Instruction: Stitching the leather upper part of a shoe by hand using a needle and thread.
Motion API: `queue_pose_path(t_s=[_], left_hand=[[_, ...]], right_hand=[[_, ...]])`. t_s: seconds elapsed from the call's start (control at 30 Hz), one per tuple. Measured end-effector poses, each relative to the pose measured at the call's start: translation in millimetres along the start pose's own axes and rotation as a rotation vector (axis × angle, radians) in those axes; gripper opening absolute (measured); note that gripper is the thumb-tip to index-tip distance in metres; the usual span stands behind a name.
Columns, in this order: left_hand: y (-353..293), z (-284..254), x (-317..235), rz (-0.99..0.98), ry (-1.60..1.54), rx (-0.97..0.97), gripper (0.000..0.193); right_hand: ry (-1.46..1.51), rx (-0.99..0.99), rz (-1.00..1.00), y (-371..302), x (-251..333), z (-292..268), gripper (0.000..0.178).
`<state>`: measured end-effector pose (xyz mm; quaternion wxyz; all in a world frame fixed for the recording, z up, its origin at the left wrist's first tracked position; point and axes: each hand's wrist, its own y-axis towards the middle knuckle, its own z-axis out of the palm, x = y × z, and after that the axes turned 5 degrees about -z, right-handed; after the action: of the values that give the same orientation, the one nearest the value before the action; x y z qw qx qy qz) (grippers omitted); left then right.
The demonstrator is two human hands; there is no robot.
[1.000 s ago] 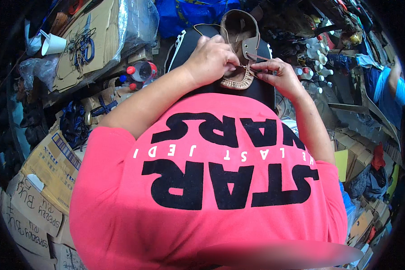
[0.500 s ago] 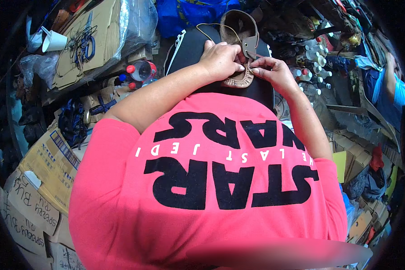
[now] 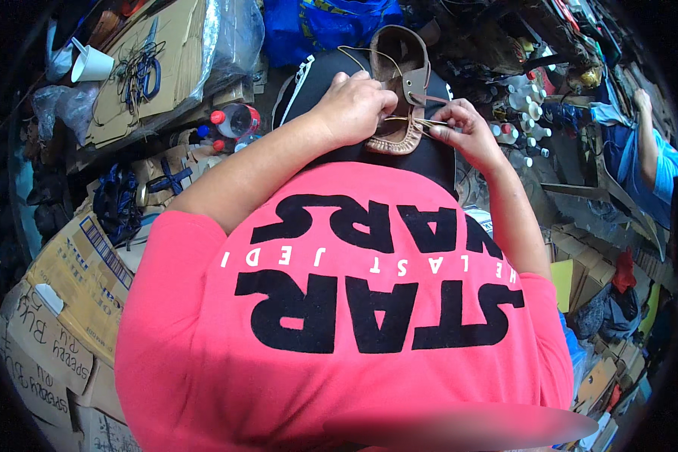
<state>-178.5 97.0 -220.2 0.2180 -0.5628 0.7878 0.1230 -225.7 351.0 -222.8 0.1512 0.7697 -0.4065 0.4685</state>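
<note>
A brown leather moccasin-style shoe (image 3: pixel 395 145) lies on my dark-clad lap, its gathered, stitched toe toward me and its open heel away. My left hand (image 3: pixel 352 109) is closed at the shoe's left edge; its fingertips are partly hidden, so what they grip cannot be made out. Just right of the shoe, my right hand (image 3: pixel 467 134) pinches pale thread (image 3: pixel 427 122) that runs out from the seam across the toe. A thin loop of the same colour arcs beside the heel. One narrow brown strap with eyelets crosses the shoe's right side.
Flat cardboard (image 3: pixel 132 113) with scissors (image 3: pixel 152 79) and tangled cord lies at the left, near a white cup (image 3: pixel 92 66) and a red-capped bottle (image 3: pixel 237 119). Several white bottles (image 3: pixel 523 105) stand at the right. Another person's arm (image 3: pixel 646 139) shows at the far right.
My hands have drawn apart from the seam, the left one leftward and the right one slightly rightward. Thread now spans between the shoe and my right fingers. The shoe sits a little lower in view.
</note>
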Motion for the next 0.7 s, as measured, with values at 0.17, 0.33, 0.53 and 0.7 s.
queue_pose_path(t_s=[0.17,0.33,0.53,0.7], left_hand=[[10.6,7.0,-4.6,-0.04,-0.102,0.094,0.013],[13.7,10.5,-9.0,0.017,-0.082,0.138,0.016],[17.9,11.7,-3.9,0.065,-0.032,0.174,0.016],[16.6,10.5,-2.6,0.122,0.028,0.115,0.015]], right_hand=[[-0.041,0.059,0.075,-14.6,0.6,-12.7,0.014],[-0.295,-0.116,-0.063,6.1,2.5,-31.6,0.014],[-0.521,-0.053,-0.09,15.4,35.2,-38.6,0.016],[-0.965,0.295,-0.279,21.3,63.2,-2.9,0.011]])
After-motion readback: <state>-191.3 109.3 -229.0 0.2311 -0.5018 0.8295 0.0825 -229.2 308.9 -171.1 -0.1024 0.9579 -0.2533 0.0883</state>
